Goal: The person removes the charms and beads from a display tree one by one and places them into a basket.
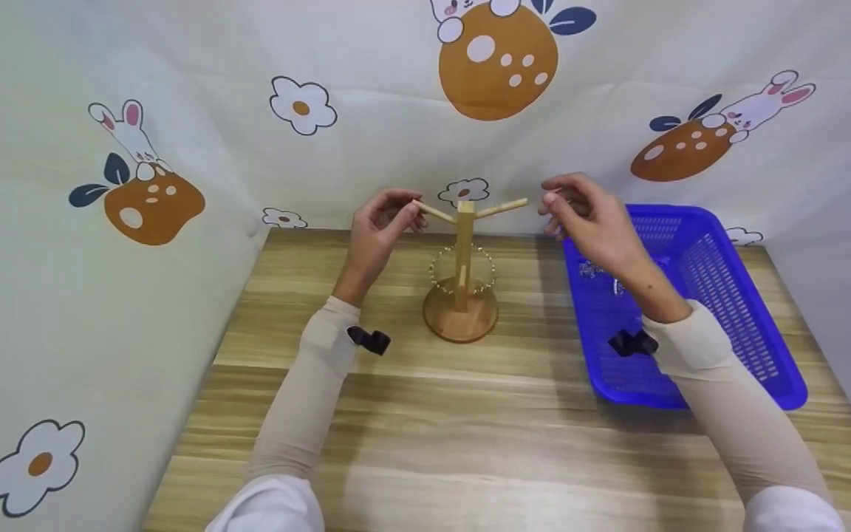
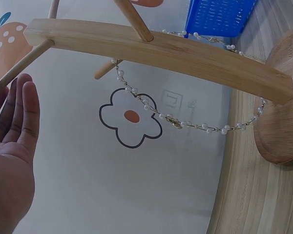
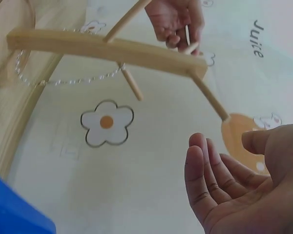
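A wooden jewelry stand (image 1: 464,247) with a round base and several pegs stands upright on the table. My left hand (image 1: 380,236) pinches the tip of its upper left peg (image 1: 436,213) between thumb and finger. Just off the end of the upper right peg (image 1: 503,207) is my right hand (image 1: 592,225), fingers loosely bent, holding nothing. In the right wrist view its palm and fingers (image 3: 200,180) show below that peg. A loop of white pearl beads on a gold chain (image 2: 205,127) hangs from a lower peg behind the post, its clasp showing in the left wrist view.
To the right, under my right forearm, sits a blue plastic basket (image 1: 747,303) with perforated sides. Small shiny jewelry pieces (image 1: 589,269) lie inside it, partly covered by my hand. A patterned cloth (image 1: 366,162) hangs right behind the wood-grain table (image 1: 462,428).
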`<state>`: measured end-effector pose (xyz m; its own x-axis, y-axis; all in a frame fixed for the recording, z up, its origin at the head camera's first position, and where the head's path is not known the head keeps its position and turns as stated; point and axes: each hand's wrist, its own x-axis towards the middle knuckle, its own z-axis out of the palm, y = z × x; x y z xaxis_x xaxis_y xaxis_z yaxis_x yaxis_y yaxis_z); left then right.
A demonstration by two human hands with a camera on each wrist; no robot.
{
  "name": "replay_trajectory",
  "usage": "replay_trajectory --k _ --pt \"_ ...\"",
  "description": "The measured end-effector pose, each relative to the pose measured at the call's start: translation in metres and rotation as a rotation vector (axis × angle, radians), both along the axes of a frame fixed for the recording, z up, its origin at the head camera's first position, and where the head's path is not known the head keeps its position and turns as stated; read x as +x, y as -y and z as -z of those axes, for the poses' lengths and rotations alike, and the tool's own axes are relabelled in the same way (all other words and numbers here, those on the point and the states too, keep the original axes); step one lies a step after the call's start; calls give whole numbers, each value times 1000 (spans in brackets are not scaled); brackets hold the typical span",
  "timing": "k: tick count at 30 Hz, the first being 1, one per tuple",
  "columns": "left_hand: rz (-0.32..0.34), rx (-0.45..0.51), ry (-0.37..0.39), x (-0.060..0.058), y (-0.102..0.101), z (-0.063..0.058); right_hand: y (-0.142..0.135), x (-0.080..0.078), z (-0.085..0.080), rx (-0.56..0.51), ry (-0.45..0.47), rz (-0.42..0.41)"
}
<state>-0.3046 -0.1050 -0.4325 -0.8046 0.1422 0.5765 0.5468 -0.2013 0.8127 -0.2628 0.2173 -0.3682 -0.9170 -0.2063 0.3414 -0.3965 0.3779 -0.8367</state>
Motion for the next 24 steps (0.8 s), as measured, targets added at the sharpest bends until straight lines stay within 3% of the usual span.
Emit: replay_trajectory --k 5,11,24 --pt "-2 57 12 0 -1 -1 16 -3 3 -29 1 -33" --pt "-30 29 0 1 -1 -2 28 -4 6 -59 -43 -26" --pt "-49 55 15 -4 -5 -2 30 2 8 -95 -83 -30"
